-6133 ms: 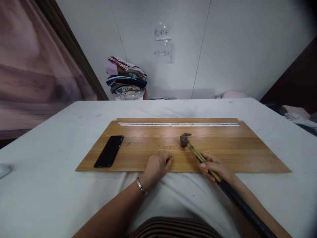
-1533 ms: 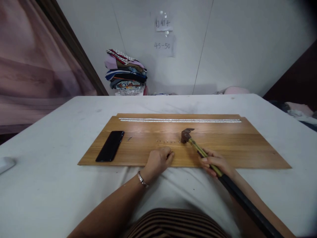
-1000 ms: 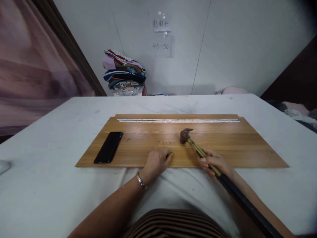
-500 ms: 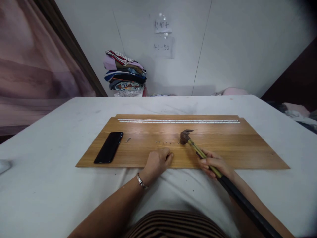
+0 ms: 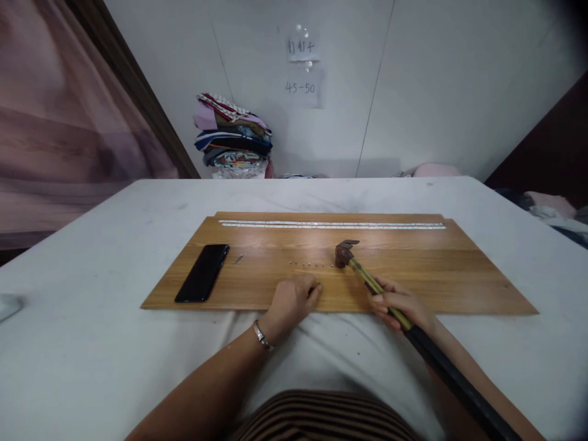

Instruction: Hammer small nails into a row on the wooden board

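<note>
My right hand [image 5: 399, 304] is wrapped around the handle of a claw hammer [image 5: 390, 301], whose rusty head is low over the wooden board [image 5: 427, 275], beside the right end of a row of small nail heads [image 5: 309, 264]. Whether the head touches the board, I cannot tell. Curled into a loose fist, my left hand [image 5: 294, 298] rests on the board's near edge, just in front of that row. Nothing shows between its fingers, though the fingertips are partly hidden. A few loose nails [image 5: 237, 259] lie on the board further left.
A black phone [image 5: 202, 273] lies on the board's left side. Two white measuring strips [image 5: 331, 225] run along its far edge. The board is on a white-covered table [image 5: 82, 269]. Folded clothes [image 5: 234, 131] are stacked behind the table, by the wall.
</note>
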The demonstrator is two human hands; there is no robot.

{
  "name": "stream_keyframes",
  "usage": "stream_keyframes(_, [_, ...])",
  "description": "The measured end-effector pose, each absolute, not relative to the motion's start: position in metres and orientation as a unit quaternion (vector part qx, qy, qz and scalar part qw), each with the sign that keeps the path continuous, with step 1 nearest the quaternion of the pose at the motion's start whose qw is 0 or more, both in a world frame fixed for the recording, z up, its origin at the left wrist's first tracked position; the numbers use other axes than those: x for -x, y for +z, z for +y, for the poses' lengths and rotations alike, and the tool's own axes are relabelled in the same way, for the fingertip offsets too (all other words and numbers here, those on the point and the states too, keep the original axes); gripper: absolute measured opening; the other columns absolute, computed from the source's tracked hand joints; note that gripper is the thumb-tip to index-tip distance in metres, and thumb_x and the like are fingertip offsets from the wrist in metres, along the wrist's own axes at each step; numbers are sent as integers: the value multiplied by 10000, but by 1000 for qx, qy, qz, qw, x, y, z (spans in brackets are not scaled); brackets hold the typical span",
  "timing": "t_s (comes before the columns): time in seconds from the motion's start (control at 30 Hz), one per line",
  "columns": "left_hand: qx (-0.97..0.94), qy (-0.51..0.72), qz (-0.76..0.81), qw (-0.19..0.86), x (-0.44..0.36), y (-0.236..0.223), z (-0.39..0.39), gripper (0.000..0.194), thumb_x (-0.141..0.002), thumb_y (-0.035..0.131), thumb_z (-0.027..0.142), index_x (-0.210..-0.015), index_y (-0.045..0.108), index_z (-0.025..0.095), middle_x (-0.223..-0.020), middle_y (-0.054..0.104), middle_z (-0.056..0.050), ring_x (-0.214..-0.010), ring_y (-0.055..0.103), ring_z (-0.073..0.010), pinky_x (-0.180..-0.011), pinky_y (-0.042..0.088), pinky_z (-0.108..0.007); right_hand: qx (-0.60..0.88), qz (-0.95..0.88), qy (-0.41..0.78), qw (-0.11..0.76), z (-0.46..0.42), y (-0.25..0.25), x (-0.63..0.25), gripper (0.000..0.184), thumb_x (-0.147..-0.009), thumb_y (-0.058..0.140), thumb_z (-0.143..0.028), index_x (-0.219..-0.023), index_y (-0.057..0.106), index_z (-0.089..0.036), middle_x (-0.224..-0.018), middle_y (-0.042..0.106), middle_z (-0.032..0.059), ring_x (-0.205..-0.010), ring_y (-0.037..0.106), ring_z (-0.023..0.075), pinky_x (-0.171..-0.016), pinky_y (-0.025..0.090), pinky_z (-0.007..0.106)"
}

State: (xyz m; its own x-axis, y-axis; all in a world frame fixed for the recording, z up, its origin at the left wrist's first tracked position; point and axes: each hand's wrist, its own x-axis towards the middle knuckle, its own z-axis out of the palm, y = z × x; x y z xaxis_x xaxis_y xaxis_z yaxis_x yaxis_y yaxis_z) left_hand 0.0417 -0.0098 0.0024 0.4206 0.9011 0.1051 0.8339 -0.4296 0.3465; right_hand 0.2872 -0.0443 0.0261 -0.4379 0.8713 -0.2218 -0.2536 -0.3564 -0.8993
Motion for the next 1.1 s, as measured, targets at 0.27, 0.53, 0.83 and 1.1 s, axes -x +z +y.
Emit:
stream_keyframes(0.27, [-835, 131, 521, 118, -42, 1, -9, 254, -902, 421, 329, -722, 536, 190, -685, 609, -3, -623, 520, -126, -556, 269, -249, 368, -434, 728, 383, -45, 29, -288, 180, -734, 626, -290, -781, 483, -190, -466, 457, -96, -244, 326, 23, -245, 289, 122])
stream_keyframes(0.53, [-839, 140, 513, 115, -41, 1, -10, 246, -899, 433, 322, -725, 542, 188, -673, 599, 0, -614, 506, -121, -560, 268, -246, 364, -424, 734, 386, -44, 25, -288, 230, -727, 631, -274, -897, 508, -179, -501, 474, -97, -248, 335, 23, -235, 276, 119])
stream_keyframes(0.83, [-825, 149, 524, 149, -41, 2, -8, 241, -882, 459, 319, -700, 548, 189, -648, 588, 13, -590, 490, -113, -550, 263, -241, 359, -422, 736, 389, -43, 26, -287, 196, -730, 628, -270, -851, 497, -188, -498, 475, -96, -245, 336, 23, -236, 283, 118])
stream_keyframes(1.1, [-823, 156, 523, 158, -41, 2, -8, 245, -880, 455, 317, -693, 552, 191, -639, 592, 11, -585, 504, -114, -543, 267, -236, 362, -425, 732, 391, -44, 28, -286, 216, -716, 643, -286, -845, 504, -181, -484, 468, -98, -242, 328, 21, -236, 281, 119])
